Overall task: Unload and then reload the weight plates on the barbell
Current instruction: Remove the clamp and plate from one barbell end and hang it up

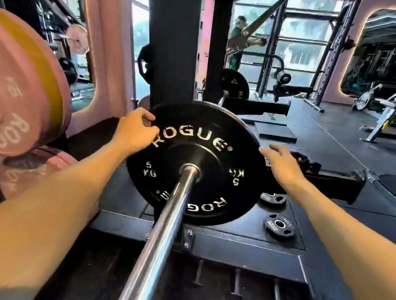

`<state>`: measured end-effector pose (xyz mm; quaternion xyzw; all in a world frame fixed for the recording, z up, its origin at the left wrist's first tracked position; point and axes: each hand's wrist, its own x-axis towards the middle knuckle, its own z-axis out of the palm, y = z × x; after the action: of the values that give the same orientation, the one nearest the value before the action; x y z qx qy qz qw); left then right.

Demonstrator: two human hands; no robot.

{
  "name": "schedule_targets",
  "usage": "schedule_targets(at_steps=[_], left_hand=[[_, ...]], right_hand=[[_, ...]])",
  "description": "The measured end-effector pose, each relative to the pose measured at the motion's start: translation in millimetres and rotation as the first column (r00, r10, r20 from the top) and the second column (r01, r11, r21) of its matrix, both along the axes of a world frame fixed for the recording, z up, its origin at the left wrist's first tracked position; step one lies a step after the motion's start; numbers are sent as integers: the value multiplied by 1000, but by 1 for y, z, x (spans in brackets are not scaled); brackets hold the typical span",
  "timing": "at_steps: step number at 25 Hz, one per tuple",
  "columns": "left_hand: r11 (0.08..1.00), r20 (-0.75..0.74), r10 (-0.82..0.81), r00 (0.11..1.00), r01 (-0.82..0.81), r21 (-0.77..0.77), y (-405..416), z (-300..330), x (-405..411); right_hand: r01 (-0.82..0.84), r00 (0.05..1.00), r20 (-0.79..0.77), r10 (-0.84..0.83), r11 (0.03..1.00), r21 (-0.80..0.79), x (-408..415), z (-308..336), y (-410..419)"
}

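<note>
left hand [135, 131] gripping black plate [197, 162], "rogue", "5 kg"

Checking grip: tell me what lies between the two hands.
In the head view, the black plate on the bar fills the stretch between left hand and right hand.

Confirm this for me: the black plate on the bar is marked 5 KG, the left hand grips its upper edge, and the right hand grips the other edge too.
Not quite. The head view shows the black plate on the bar, marked 5 KG, with the left hand gripping its upper edge. But the right hand is not gripping: its fingers are straight, open beside the plate's right edge.
</note>
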<state>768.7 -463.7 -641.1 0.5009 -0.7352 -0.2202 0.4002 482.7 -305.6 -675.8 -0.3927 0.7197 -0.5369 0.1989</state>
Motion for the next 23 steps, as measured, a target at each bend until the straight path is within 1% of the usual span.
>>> schedule_targets(at_steps=[3, 6, 8, 11, 13, 16, 20, 23], left_hand=[[998, -37, 36, 999, -34, 59, -31, -31, 15], [993, -66, 52, 996, -44, 110, -57, -65, 20], [990, -66, 48, 997, -39, 137, -75, -84, 23], [981, -121, 27, 992, -3, 192, -94, -105, 24], [971, -169, 31, 985, 10, 237, -102, -111, 21], [960, -211, 92, 973, -31, 279, -117, -119, 16], [969, -169, 121, 978, -79, 236, -127, -118, 15], [959, -169, 129, 977, -79, 274, -132, -114, 15]], right_hand=[[30, 996, 86, -28, 999, -30, 1, -36, -26], [131, 991, 30, -130, 989, -65, -1, -59, -46], [185, 983, 22, -184, 980, -73, -3, -70, -58], [236, 970, 77, -232, 970, -51, -8, -84, -69], [274, 957, 114, -268, 961, -36, -14, -92, -78], [321, 942, 105, -320, 947, 10, -17, -94, -91], [373, 920, 128, -370, 928, 0, -15, -92, -100], [390, 903, 209, -374, 920, -35, -15, -93, -103]])
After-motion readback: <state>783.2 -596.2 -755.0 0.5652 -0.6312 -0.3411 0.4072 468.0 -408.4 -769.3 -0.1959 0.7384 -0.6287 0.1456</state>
